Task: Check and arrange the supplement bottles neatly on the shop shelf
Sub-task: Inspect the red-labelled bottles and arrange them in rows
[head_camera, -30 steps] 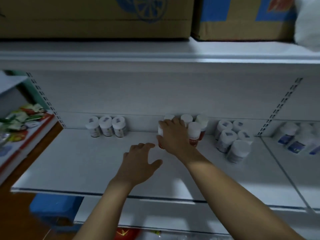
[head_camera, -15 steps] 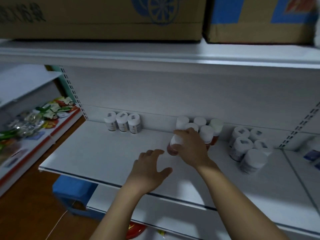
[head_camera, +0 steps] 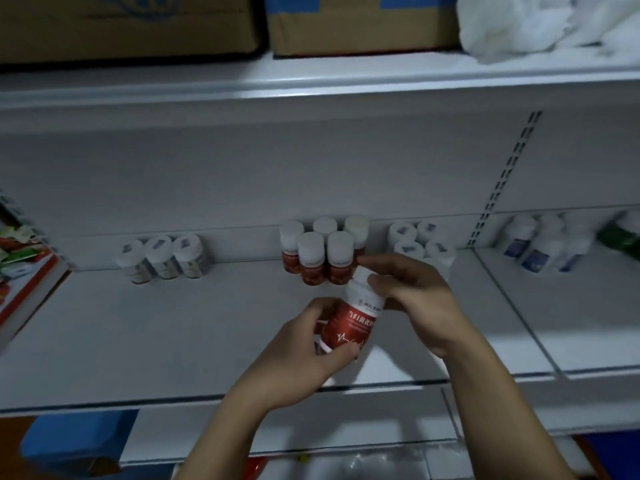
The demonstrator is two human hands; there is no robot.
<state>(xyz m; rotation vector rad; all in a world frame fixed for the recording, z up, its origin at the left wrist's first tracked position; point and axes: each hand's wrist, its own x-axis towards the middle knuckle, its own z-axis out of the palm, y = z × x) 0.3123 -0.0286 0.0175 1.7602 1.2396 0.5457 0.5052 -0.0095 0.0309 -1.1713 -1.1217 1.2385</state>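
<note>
I hold a red-labelled supplement bottle [head_camera: 353,318] with a white cap, tilted, above the front of the white shelf [head_camera: 173,327]. My left hand [head_camera: 311,351] grips its lower body. My right hand [head_camera: 412,292] closes around its cap and upper part. Behind it, several matching red-labelled bottles [head_camera: 323,252] stand grouped against the back wall. Three white bottles [head_camera: 162,258] stand in a row to the left. Several white-capped bottles [head_camera: 419,242] sit to the right, partly hidden by my right hand.
Blue-labelled bottles [head_camera: 540,247] stand on the neighbouring shelf section at right. Cardboard boxes [head_camera: 360,22] and a white bag [head_camera: 540,22] lie on the upper shelf. Colourful packets [head_camera: 20,251] fill a shelf at far left. A blue stool [head_camera: 76,441] stands on the floor.
My right hand lifted one red-labelled bottle from the group and brought it forward. My left hand, open before, has closed on the bottle's lower body.
</note>
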